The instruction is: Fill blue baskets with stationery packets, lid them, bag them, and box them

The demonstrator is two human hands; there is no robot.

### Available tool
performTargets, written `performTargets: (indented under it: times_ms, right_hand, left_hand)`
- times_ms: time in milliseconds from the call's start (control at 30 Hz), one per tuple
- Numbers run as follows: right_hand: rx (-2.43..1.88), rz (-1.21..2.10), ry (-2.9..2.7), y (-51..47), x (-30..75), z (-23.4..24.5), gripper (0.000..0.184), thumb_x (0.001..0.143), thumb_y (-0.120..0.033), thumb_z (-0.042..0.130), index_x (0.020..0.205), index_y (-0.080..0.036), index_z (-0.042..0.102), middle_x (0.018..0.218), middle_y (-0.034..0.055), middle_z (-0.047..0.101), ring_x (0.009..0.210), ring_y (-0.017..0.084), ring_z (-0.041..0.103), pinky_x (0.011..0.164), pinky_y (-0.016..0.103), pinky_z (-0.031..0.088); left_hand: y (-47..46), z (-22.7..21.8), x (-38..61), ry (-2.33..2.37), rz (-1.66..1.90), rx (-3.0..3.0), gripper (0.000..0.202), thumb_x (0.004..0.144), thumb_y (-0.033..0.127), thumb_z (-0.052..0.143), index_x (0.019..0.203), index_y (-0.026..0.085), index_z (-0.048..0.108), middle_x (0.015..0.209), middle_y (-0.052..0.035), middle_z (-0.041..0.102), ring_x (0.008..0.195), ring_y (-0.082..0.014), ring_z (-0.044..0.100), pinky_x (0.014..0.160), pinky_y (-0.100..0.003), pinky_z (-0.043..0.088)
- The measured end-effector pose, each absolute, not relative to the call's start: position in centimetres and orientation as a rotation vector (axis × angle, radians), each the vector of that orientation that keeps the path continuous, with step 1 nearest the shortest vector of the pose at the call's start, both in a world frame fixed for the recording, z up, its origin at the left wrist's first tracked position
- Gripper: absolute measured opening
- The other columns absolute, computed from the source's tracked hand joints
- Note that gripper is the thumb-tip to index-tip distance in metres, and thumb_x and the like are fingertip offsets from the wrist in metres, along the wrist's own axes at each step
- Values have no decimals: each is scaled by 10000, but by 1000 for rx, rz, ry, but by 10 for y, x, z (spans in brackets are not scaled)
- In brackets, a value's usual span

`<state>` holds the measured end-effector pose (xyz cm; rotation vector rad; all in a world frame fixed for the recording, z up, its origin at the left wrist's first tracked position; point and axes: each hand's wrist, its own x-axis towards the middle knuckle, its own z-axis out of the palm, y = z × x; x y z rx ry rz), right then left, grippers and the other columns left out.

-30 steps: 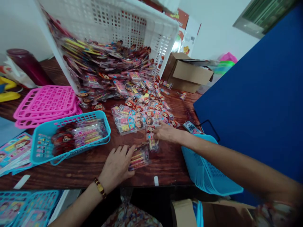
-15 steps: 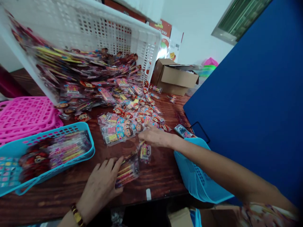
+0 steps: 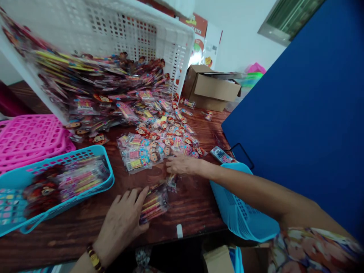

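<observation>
My left hand (image 3: 125,214), with a beaded bracelet at the wrist, is closed around the left side of a stack of clear packets of coloured sticks (image 3: 155,206) on the dark wooden table. To its upper right, my right hand (image 3: 183,163) has its fingers bent down over a single small packet (image 3: 172,183); its fingertips are partly hidden. Just left of the right hand lies an overlapping group of packets (image 3: 138,153) with cartoon heads. Behind it, more loose packets (image 3: 170,132) spread out from a tipped white plastic crate (image 3: 182,49).
A blue basket (image 3: 109,182) holding packets stands at the left, before pink baskets (image 3: 31,136). Nested blue baskets (image 3: 241,208) stand by the right forearm. A cardboard box (image 3: 213,91) sits at the back, and a blue panel (image 3: 298,113) rises at the right.
The small packet under my right hand has shifted slightly and shows less. My left hand stays on its stack. The view has moved slightly.
</observation>
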<state>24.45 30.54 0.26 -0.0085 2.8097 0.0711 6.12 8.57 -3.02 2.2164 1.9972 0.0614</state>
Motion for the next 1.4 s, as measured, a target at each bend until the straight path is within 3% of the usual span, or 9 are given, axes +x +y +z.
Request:
performTargets:
  times_ms: [100, 267, 433, 533, 733, 867, 1033, 1233, 1400]
  right_hand:
    - [189, -135, 2840, 314, 241, 17, 166, 915, -147, 494, 1041, -182, 596, 1046, 64, 679, 1044, 199, 577, 984, 407, 327]
    - [408, -299, 2780, 317, 244, 28, 275, 883, -183, 549, 1158, -201, 547, 1077, 62, 688, 928, 182, 624, 784, 286, 423]
    - [168, -25, 2686, 292, 254, 6, 320, 916, -169, 485, 1229, -211, 538, 999, 67, 691, 898, 203, 610, 785, 322, 430]
    - [152, 119, 2804, 286, 254, -8, 271, 972, -190, 383, 1151, -216, 584, 1123, 103, 633, 1039, 238, 548, 870, 391, 407]
    - [142, -126, 2819, 309, 238, 0, 146, 862, -167, 568, 1000, -189, 610, 1024, 44, 657, 1005, 199, 549, 975, 373, 341]
    - [598, -324, 3010, 331, 232, 22, 187, 888, -196, 526, 1062, -143, 569, 940, 30, 641, 852, 152, 557, 800, 270, 400]
    - [968, -653, 2864, 362, 267, 52, 87, 792, -221, 628, 753, -148, 603, 720, -17, 595, 673, 125, 522, 623, 225, 357]
    - [915, -178, 2548, 372, 332, 32, 228, 774, -202, 680, 993, -183, 619, 1065, 80, 674, 983, 229, 608, 828, 304, 406]
    - [739, -49, 2453, 376, 336, 3, 351, 801, -234, 677, 1139, -188, 592, 1150, 113, 658, 1063, 251, 591, 874, 331, 405]
  left_hand:
    - [86, -32, 61, 2010, 81, 2241, 698, 718, 246, 594, 1399, 178, 455, 1261, -133, 585, 1121, -301, 535, 956, -436, 377]
    - [86, -33, 60, 2006, 77, 2235, 704, 709, 262, 603, 1393, 185, 458, 1258, -124, 585, 1121, -298, 534, 970, -434, 369]
    - [86, -32, 61, 2004, 68, 2233, 708, 706, 263, 619, 1391, 185, 459, 1275, -128, 573, 1132, -300, 530, 960, -426, 376]
    - [87, -30, 62, 2010, 42, 2221, 716, 706, 264, 631, 1396, 186, 455, 1272, -128, 578, 1125, -300, 537, 958, -425, 378]
    - [87, -29, 61, 2024, 33, 2226, 709, 710, 254, 611, 1398, 176, 461, 1223, -127, 603, 1078, -294, 555, 934, -421, 393]
    - [86, -31, 61, 2028, 66, 2263, 694, 718, 239, 591, 1396, 172, 461, 1233, -135, 599, 1103, -297, 549, 946, -424, 387]
    - [85, -35, 60, 2020, 93, 2264, 692, 718, 246, 598, 1393, 175, 461, 1245, -132, 590, 1115, -299, 548, 956, -432, 381]
    - [87, -38, 59, 2017, 96, 2245, 701, 699, 250, 613, 1381, 169, 471, 1250, -133, 595, 1107, -301, 556, 947, -431, 381]
    - [88, -37, 59, 2013, 73, 2226, 709, 692, 254, 616, 1382, 182, 472, 1259, -131, 597, 1113, -296, 560, 947, -420, 379]
